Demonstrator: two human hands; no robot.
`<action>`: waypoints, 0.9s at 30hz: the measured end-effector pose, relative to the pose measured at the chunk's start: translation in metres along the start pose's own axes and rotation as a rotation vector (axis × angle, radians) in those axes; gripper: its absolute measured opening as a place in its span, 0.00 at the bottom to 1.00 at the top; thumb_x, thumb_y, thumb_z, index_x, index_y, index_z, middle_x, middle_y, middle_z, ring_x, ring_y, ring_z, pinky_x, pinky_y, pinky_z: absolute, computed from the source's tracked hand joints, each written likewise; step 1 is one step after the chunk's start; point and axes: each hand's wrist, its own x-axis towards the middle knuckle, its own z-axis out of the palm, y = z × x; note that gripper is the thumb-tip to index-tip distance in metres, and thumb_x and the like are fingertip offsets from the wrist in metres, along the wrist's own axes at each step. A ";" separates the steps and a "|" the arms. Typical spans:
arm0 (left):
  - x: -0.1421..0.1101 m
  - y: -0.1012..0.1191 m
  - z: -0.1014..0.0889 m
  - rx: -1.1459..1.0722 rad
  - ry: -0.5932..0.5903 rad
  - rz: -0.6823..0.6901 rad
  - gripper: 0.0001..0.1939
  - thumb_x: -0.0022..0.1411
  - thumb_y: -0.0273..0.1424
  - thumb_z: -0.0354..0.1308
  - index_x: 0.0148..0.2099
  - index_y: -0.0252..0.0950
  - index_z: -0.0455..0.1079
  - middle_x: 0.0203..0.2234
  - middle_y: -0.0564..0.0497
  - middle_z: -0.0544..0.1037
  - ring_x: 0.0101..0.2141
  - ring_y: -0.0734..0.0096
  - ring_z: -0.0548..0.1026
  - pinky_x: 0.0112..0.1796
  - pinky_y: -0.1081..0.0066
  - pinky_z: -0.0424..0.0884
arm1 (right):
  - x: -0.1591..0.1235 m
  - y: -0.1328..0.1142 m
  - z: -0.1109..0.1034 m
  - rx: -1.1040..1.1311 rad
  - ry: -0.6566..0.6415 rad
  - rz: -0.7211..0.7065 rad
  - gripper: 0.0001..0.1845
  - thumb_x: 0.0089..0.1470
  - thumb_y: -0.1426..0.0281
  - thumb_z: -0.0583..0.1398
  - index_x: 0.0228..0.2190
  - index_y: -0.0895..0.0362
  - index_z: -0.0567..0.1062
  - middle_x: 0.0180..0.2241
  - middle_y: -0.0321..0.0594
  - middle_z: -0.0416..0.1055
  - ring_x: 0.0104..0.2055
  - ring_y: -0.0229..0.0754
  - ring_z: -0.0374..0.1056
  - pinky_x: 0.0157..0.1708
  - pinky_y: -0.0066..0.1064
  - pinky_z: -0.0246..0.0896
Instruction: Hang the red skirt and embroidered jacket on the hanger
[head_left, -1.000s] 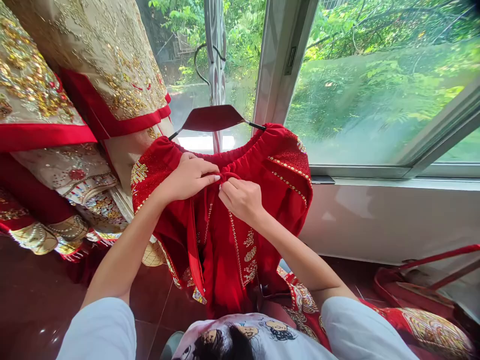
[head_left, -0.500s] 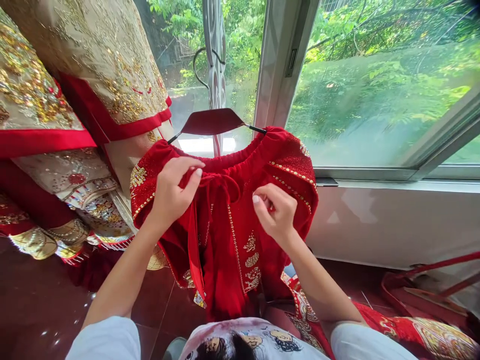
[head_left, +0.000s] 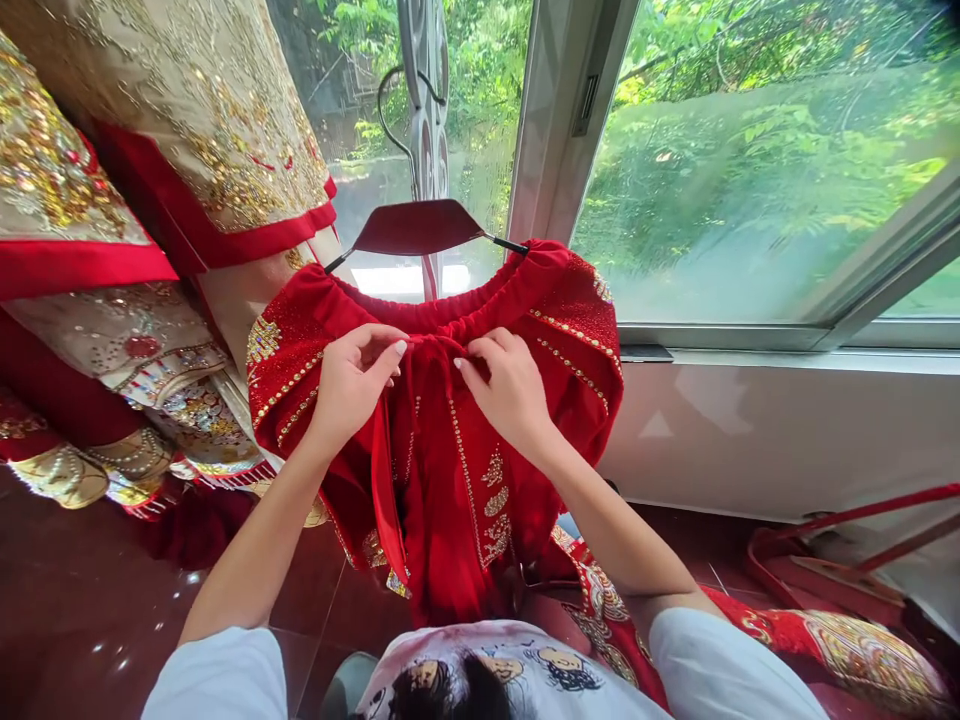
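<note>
Red with gold trim, the garment [head_left: 442, 560] hangs mid-view, the hanger [head_left: 420, 228] at its twelve o'clock. The left hand [head_left: 351, 385], at the cord's [head_left: 435, 343] nine o'clock, and the right hand [head_left: 510, 390], at three, are half-curled, thumbs near fingertips; I cannot tell whether either grips the cord.

Clothing shop or costume dressing room, the exact type uncertain. To your left hang cream garments [head_left: 225, 110] with gold sequins and red borders; a red beaded garment [head_left: 465, 480] hangs before you on a hanger [head_left: 420, 228]. Also visible: a metal-framed window [head_left: 720, 200] onto greenery, a pale wall [head_left: 720, 440] and a dark red tiled floor [head_left: 82, 610].
</note>
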 end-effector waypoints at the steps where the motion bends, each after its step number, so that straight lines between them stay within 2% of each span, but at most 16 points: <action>1: 0.001 -0.001 0.001 -0.060 -0.006 -0.006 0.09 0.58 0.34 0.59 0.40 0.36 0.70 0.25 0.54 0.74 0.20 0.79 0.68 0.21 0.76 0.67 | 0.000 -0.001 0.002 0.035 0.007 -0.001 0.06 0.54 0.68 0.57 0.27 0.56 0.68 0.32 0.43 0.70 0.36 0.43 0.64 0.36 0.35 0.60; 2: 0.002 -0.002 0.002 -0.110 -0.018 -0.016 0.09 0.59 0.34 0.59 0.41 0.37 0.69 0.24 0.55 0.73 0.18 0.80 0.67 0.20 0.76 0.65 | 0.001 -0.002 0.002 0.137 0.012 0.025 0.07 0.55 0.68 0.56 0.26 0.56 0.68 0.31 0.42 0.70 0.35 0.42 0.64 0.36 0.35 0.60; 4: 0.004 -0.003 0.002 -0.159 -0.039 -0.035 0.09 0.59 0.35 0.57 0.43 0.38 0.68 0.22 0.57 0.68 0.16 0.81 0.63 0.18 0.77 0.63 | 0.003 -0.005 0.001 0.475 -0.015 0.145 0.10 0.57 0.64 0.56 0.27 0.56 0.68 0.28 0.40 0.69 0.32 0.39 0.65 0.34 0.33 0.61; 6: 0.004 -0.004 0.002 -0.140 -0.049 -0.046 0.08 0.60 0.35 0.56 0.41 0.38 0.68 0.20 0.58 0.64 0.15 0.82 0.59 0.17 0.77 0.61 | 0.008 -0.007 -0.004 0.820 -0.112 0.309 0.14 0.54 0.58 0.59 0.28 0.56 0.68 0.23 0.34 0.65 0.26 0.35 0.62 0.28 0.28 0.60; 9: 0.001 -0.002 0.000 -0.096 -0.062 -0.061 0.06 0.60 0.34 0.55 0.38 0.38 0.67 0.18 0.58 0.61 0.15 0.80 0.56 0.16 0.76 0.56 | 0.017 -0.007 -0.011 1.072 -0.256 0.470 0.18 0.47 0.56 0.65 0.24 0.56 0.66 0.14 0.25 0.49 0.16 0.29 0.46 0.17 0.24 0.46; 11: -0.002 -0.002 -0.002 -0.081 -0.070 -0.069 0.06 0.59 0.35 0.55 0.38 0.39 0.66 0.19 0.58 0.61 0.16 0.80 0.55 0.16 0.75 0.53 | 0.025 -0.004 -0.013 1.114 -0.271 0.498 0.20 0.45 0.57 0.66 0.20 0.56 0.65 0.12 0.23 0.42 0.15 0.28 0.38 0.14 0.24 0.38; 13: -0.004 -0.004 -0.004 -0.064 -0.070 -0.068 0.06 0.59 0.35 0.55 0.37 0.39 0.65 0.19 0.57 0.61 0.17 0.80 0.54 0.17 0.75 0.52 | 0.032 0.001 -0.014 1.141 -0.261 0.505 0.22 0.44 0.58 0.67 0.17 0.56 0.62 0.11 0.23 0.41 0.15 0.27 0.36 0.13 0.23 0.35; 20: -0.005 -0.016 -0.004 -0.110 -0.044 -0.084 0.06 0.59 0.34 0.54 0.36 0.39 0.62 0.19 0.59 0.58 0.16 0.80 0.50 0.17 0.74 0.48 | 0.045 0.012 -0.017 1.144 -0.193 0.524 0.24 0.41 0.58 0.70 0.17 0.56 0.62 0.11 0.21 0.40 0.13 0.25 0.34 0.10 0.22 0.32; 27: -0.004 -0.018 -0.010 0.060 -0.069 -0.008 0.05 0.60 0.34 0.54 0.36 0.38 0.65 0.18 0.58 0.62 0.17 0.78 0.57 0.19 0.73 0.53 | 0.042 0.011 -0.015 1.022 -0.119 0.473 0.24 0.39 0.56 0.71 0.17 0.57 0.64 0.11 0.21 0.41 0.13 0.25 0.36 0.10 0.22 0.33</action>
